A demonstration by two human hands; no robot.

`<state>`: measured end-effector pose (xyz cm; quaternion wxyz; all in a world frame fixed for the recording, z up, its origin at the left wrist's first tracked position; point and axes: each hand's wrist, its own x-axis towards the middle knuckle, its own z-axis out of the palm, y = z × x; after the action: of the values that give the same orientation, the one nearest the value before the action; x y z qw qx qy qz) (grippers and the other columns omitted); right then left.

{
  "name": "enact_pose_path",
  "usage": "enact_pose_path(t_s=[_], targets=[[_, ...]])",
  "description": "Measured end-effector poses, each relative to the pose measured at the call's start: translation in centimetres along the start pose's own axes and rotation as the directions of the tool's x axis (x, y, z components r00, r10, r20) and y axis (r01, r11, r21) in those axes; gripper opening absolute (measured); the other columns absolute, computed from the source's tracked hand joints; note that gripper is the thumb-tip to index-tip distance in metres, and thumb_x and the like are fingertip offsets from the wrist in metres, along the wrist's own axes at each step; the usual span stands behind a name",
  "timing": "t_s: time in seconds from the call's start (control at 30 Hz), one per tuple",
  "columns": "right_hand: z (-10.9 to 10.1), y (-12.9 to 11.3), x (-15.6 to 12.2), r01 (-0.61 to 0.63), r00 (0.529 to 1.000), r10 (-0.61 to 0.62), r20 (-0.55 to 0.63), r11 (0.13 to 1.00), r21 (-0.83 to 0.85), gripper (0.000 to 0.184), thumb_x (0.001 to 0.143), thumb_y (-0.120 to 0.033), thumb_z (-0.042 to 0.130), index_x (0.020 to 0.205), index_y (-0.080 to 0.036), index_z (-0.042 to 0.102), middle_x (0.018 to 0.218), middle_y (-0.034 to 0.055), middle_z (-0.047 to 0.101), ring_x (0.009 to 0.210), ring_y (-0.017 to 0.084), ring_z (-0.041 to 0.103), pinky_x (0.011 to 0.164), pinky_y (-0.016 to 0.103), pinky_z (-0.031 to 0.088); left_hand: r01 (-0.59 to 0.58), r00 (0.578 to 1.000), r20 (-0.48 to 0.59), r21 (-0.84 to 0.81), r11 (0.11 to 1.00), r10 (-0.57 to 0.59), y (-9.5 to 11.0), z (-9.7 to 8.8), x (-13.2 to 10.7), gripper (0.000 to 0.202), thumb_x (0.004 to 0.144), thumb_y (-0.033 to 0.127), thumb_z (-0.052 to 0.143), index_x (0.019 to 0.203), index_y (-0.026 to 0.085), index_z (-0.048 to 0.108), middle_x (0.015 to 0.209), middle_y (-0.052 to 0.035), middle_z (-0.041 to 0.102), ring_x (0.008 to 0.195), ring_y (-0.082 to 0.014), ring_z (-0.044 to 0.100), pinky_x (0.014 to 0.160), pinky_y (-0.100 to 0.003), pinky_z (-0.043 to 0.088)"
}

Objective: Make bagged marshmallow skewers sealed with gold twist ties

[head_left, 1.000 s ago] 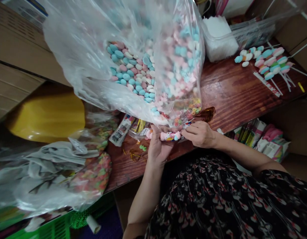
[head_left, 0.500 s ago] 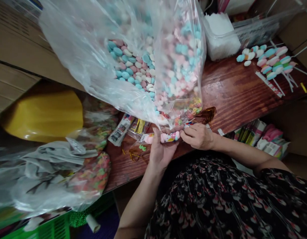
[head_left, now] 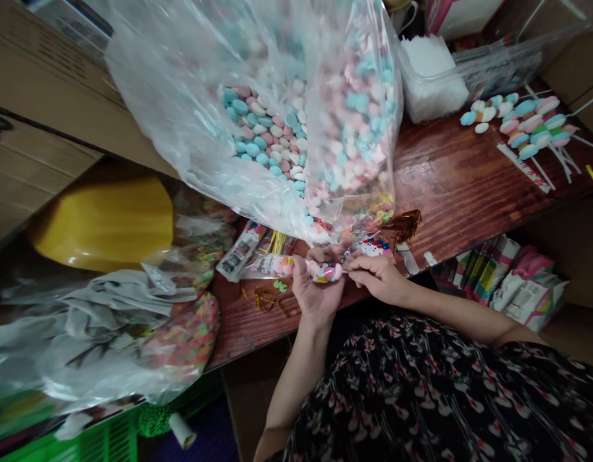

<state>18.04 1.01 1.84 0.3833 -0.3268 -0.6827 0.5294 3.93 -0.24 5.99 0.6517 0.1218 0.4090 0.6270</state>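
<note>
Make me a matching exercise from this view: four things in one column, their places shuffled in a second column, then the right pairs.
Things
1. Wrapped candy stick
2. Clear plastic bag of pastel candies
3. Clear tub of white contents
4. Green plastic crate

Places
A. Below the wooden table, at lower left
B. On the table, right of the bag
C. In the left hand, with the right hand pinching at its end
D. Bulging over the table, just beyond the hands

Pairs: 1-C, 2-D, 3-B, 4-A
</note>
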Motion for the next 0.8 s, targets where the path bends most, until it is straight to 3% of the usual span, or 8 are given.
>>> enact_pose_path(t_s=[0.13,0.23,0.3,0.4,0.5,0.6,0.7,0.8], targets=[[0.3,-1.0,0.1,-0.126,0.992,0.129,0.002,0.966,0.226,0.024,0.089,-0.020,0.053,0.066,-0.015,0.056,0.057,-0.0046,0.052,0.054,0.007,0.048,0.054,0.018,0.041,-0.072,0.995,0.087,0.187,0.980,0.056,-0.8,0.3,-0.1,0.046,0.064,0.064,0.075,0.071,0.020,0.062,0.095,-0.0079,0.072,0.107,-0.0296,0.065,0.093,-0.047,0.053],[-0.5,-1.6,0.6,0.007,0.988,0.011,-0.154,0.993,0.116,0.016,0.089,-0.018,0.055,0.075,-0.015,0.062,0.063,-0.0027,0.058,0.058,0.008,0.053,0.059,0.019,0.044,-0.090,0.985,0.168,0.272,0.958,0.044,-1.0,0.2,-0.8,0.055,0.066,0.071,0.069,0.090,0.021,0.068,0.104,-0.0098,0.072,0.108,-0.0287,0.065,0.095,-0.044,0.052],[-1.9,-1.9,1.2,0.143,0.967,-0.150,-0.208,0.989,-0.047,0.013,0.089,-0.016,0.054,0.086,-0.015,0.066,0.071,0.0005,0.065,0.065,0.010,0.059,0.065,0.021,0.047,-0.155,0.971,0.234,0.485,0.861,0.043,-0.3,-0.2,-2.3,0.051,0.071,0.063,0.070,0.102,0.022,0.070,0.106,-0.0097,0.072,0.104,-0.0272,0.066,0.095,-0.041,0.052],[-4.4,-2.0,2.3,0.301,0.916,-0.367,-0.163,0.896,-0.326,0.018,0.090,-0.013,0.050,0.092,-0.016,0.068,0.079,0.0037,0.070,0.072,0.012,0.063,0.069,0.024,0.049,-0.452,0.888,0.446,0.804,0.386,0.111,2.3,-0.4,-5.2,0.031,0.074,0.031,0.078,0.105,0.025,0.073,0.101,-0.0075,0.074,0.097,-0.0259,0.069,0.096,-0.041,0.052],[-6.0,-2.4,3.2,0.407,0.871,-0.490,-0.029,0.754,-0.516,0.020,0.090,-0.013,0.048,0.088,-0.017,0.067,0.072,0.0029,0.067,0.065,0.012,0.059,0.062,0.023,0.044,-0.701,0.708,0.699,0.713,-0.025,0.100,5.7,0.7,-6.6,0.038,0.074,0.024,0.078,0.112,0.029,0.071,0.113,-0.0081,0.072,0.121,-0.0335,0.058,0.107,-0.051,0.043],[-6.1,-3.2,3.6,0.500,0.828,-0.548,0.119,0.624,-0.601,0.021,0.088,-0.012,0.046,0.084,-0.017,0.066,0.067,0.0022,0.064,0.062,0.013,0.054,0.060,0.025,0.039,-0.665,0.709,0.702,0.699,-0.261,0.074,8.2,2.1,-5.0,0.046,0.075,0.031,0.076,0.119,0.024,0.065,0.126,-0.0123,0.064,0.133,-0.0391,0.046,0.114,-0.062,0.027],[-5.9,-3.8,3.5,0.559,0.786,-0.588,0.193,0.541,-0.629,0.022,0.087,-0.011,0.045,0.083,-0.017,0.066,0.069,0.0025,0.064,0.064,0.013,0.053,0.061,0.027,0.038,-0.609,0.778,0.626,0.736,-0.297,-0.044,8.9,2.1,-2.3,0.036,0.078,0.032,0.071,0.112,0.020,0.067,0.104,-0.0123,0.069,0.102,-0.0321,0.063,0.100,-0.052,0.044],[-6.1,-3.8,3.1,0.614,0.734,-0.632,0.249,0.460,-0.642,0.023,0.087,-0.012,0.043,0.087,-0.018,0.066,0.073,0.0032,0.066,0.066,0.014,0.052,0.063,0.028,0.037,-0.616,0.786,0.590,0.775,-0.144,-0.186,8.3,1.1,-0.8,0.019,0.084,0.030,0.064,0.100,0.021,0.069,0.077,-0.0036,0.065,0.069,-0.0180,0.059,0.069,-0.029,0.047]])
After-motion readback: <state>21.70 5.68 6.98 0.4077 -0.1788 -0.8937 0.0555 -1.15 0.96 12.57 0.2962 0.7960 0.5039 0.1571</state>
